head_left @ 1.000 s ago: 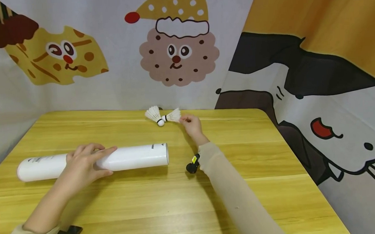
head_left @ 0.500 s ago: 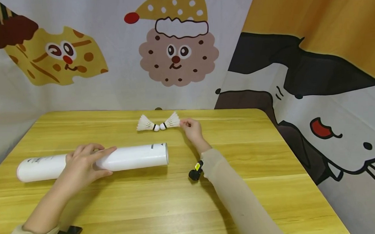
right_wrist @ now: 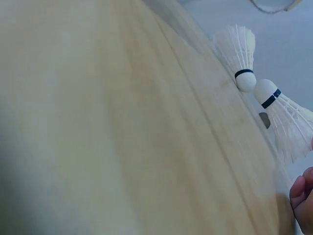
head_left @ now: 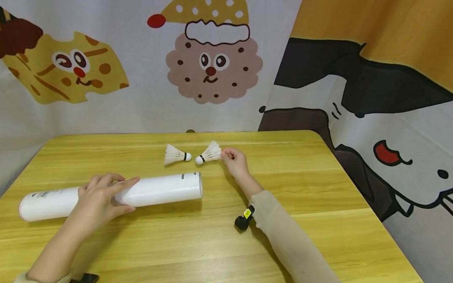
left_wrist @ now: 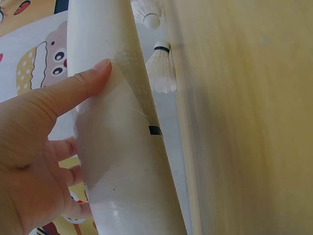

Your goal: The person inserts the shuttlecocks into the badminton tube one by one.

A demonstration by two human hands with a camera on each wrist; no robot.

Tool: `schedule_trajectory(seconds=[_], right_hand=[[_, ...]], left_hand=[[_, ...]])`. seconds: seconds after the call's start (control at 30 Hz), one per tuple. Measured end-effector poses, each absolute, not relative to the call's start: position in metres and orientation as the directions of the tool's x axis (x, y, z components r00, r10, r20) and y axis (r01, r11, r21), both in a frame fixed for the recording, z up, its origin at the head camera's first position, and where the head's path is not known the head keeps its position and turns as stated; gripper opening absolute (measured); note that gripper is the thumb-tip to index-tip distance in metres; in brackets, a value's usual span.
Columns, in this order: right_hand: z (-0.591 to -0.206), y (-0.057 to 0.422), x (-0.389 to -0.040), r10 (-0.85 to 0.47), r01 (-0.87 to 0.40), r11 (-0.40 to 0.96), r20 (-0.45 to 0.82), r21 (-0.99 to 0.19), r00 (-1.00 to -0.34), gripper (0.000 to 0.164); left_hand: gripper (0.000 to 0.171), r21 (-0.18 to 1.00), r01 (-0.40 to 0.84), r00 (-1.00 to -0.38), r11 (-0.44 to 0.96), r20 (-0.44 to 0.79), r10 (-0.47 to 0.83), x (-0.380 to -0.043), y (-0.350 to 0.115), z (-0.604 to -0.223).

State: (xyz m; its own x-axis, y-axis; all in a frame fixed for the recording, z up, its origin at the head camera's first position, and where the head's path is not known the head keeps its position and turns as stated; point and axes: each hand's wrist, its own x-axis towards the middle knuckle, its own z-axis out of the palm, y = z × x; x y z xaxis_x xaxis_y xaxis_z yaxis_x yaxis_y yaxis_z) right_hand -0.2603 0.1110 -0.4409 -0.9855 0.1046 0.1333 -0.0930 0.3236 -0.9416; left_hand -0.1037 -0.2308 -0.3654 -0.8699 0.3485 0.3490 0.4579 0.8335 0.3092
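A long white cardboard tube (head_left: 164, 190) lies sideways on the table, its round end facing right. My left hand (head_left: 100, 195) grips it from above near the middle, with the thumb along its near side; the left wrist view shows the fingers (left_wrist: 71, 174) behind the tube. Farther back, my right hand (head_left: 236, 163) pinches the feather rim of the right-hand shuttlecock (head_left: 209, 152), whose cork points toward the left front. Another white shuttlecock (head_left: 176, 154) lies to its left, cork facing it across a small gap. Only some fingertips (right_wrist: 297, 192) of the right hand enter the right wrist view.
The wood-grain table (head_left: 170, 245) ends at a back edge just behind the shuttlecocks. A cartoon-printed cloth (head_left: 141, 111) hangs behind it and along the right side. Black wrist devices (head_left: 244, 219) sit at both cuffs.
My right hand has drawn back toward me with its shuttlecock. The other shuttlecock has turned and shifted left and nearer; their corks have come apart. The left hand and tube have stayed put.
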Motion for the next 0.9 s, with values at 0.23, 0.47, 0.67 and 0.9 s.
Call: schedule_trajectory(seconds=[0.23, 0.47, 0.67, 0.9], right_hand=[[-0.438, 0.119, -0.246, 0.109, -0.111, 0.264, 0.144, -0.958, -0.983, 0.012], [-0.431, 0.125, -0.230, 0.103, -0.150, 0.240, 0.179, -0.959, -0.978, 0.013], [-0.425, 0.127, -0.217, 0.117, -0.155, 0.205, 0.182, -0.966, -0.976, 0.013], [-0.413, 0.133, -0.207, 0.123, -0.139, 0.145, 0.158, -0.980, -0.980, 0.015]], left_hand=[[0.074, 0.323, 0.457, -0.869, 0.829, 0.363, 0.337, -0.105, -0.231, -0.366], [0.075, 0.328, 0.460, -0.870, 0.825, 0.354, 0.344, -0.105, -0.231, -0.366], [0.075, 0.326, 0.459, -0.872, 0.827, 0.343, 0.349, -0.105, -0.231, -0.367], [0.075, 0.313, 0.450, -0.872, 0.836, 0.358, 0.335, -0.105, -0.233, -0.368]])
